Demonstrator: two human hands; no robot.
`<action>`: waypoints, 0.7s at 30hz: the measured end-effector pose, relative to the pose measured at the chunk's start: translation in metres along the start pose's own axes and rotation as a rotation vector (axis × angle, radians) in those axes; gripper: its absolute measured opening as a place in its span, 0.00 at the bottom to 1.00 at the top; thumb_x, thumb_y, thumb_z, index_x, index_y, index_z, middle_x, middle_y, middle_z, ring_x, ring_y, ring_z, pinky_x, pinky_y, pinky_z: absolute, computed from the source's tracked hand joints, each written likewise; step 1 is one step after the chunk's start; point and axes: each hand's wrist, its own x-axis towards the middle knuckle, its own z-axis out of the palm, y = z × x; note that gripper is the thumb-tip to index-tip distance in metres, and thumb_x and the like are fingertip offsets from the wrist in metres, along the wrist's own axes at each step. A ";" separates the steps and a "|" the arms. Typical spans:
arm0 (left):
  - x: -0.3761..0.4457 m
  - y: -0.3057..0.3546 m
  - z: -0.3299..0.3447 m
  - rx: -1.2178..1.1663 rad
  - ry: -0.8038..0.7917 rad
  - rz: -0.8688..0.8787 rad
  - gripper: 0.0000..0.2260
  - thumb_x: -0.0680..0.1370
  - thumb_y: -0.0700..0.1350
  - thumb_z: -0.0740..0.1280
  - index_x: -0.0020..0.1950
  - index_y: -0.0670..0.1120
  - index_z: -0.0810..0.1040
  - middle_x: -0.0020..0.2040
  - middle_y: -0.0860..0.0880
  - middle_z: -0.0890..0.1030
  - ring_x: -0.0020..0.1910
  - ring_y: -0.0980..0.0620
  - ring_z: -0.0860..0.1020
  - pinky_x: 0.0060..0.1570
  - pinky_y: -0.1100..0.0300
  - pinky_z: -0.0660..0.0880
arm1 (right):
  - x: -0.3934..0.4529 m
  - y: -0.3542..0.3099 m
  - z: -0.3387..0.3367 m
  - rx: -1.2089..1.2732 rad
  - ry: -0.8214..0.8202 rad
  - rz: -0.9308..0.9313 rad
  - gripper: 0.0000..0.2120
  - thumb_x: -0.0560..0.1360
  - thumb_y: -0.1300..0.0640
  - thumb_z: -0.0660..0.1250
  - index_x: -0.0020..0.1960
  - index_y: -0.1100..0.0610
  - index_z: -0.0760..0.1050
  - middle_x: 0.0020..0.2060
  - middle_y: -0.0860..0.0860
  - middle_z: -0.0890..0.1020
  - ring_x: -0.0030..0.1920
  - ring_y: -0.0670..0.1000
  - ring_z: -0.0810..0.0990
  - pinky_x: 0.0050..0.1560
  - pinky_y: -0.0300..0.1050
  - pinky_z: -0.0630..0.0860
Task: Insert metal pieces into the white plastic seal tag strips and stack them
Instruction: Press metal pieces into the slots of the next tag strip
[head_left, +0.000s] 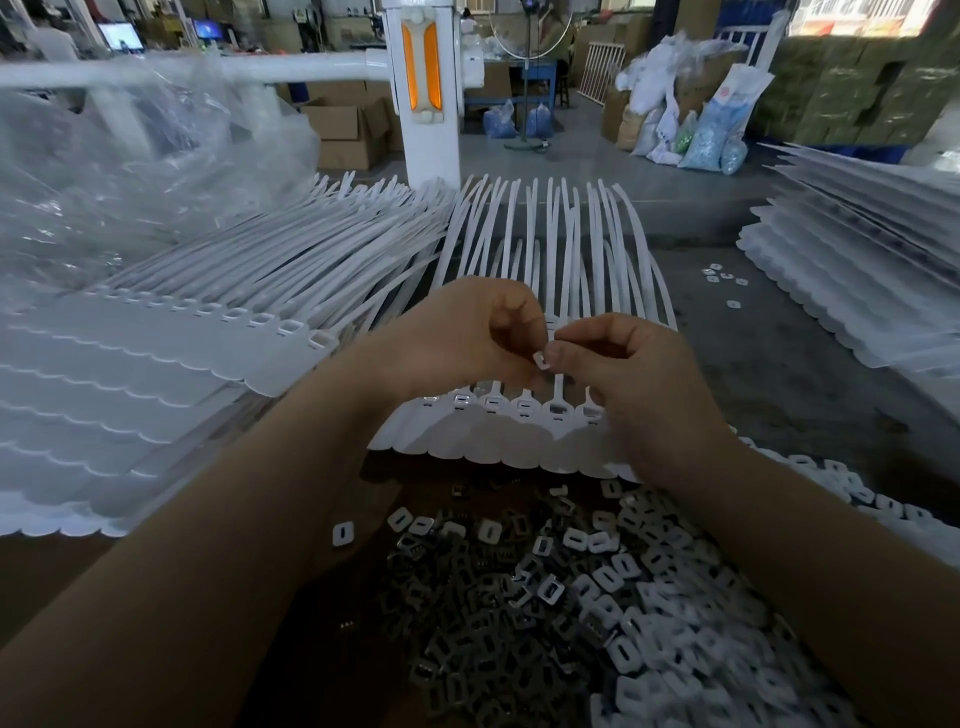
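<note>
At mid-frame, the left hand (467, 332) and the right hand (623, 364) met with curled fingers, together pinching a small white rectangular plastic cap (542, 359). Just below them lay the white plastic seal tag strip (498, 441) with slotted heads. A heap of small grey metal pieces and white caps (545, 613) filled the lower centre. Stacked white strips (171, 374) sat at left.

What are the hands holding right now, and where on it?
Both hands pinch one small white piece by its edges, between their fingertips.
</note>
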 end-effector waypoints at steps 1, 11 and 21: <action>0.000 0.000 0.001 0.010 0.016 0.018 0.09 0.70 0.39 0.77 0.47 0.44 0.80 0.40 0.48 0.85 0.39 0.51 0.84 0.40 0.59 0.82 | 0.000 0.000 0.000 0.005 0.005 0.000 0.06 0.71 0.62 0.76 0.46 0.59 0.82 0.33 0.50 0.83 0.28 0.40 0.76 0.28 0.31 0.71; -0.002 0.002 -0.005 -0.189 0.060 -0.183 0.03 0.76 0.41 0.71 0.47 0.42 0.83 0.41 0.48 0.86 0.32 0.59 0.82 0.26 0.73 0.70 | -0.002 -0.003 0.001 -0.066 0.010 -0.025 0.03 0.76 0.61 0.69 0.49 0.58 0.82 0.35 0.50 0.84 0.31 0.39 0.78 0.30 0.30 0.71; -0.001 0.002 -0.006 -0.198 0.016 -0.259 0.04 0.76 0.43 0.71 0.46 0.44 0.84 0.42 0.47 0.86 0.34 0.57 0.82 0.30 0.70 0.73 | -0.002 -0.002 0.001 -0.140 -0.039 -0.068 0.06 0.76 0.60 0.69 0.41 0.54 0.81 0.29 0.44 0.80 0.31 0.38 0.76 0.34 0.29 0.72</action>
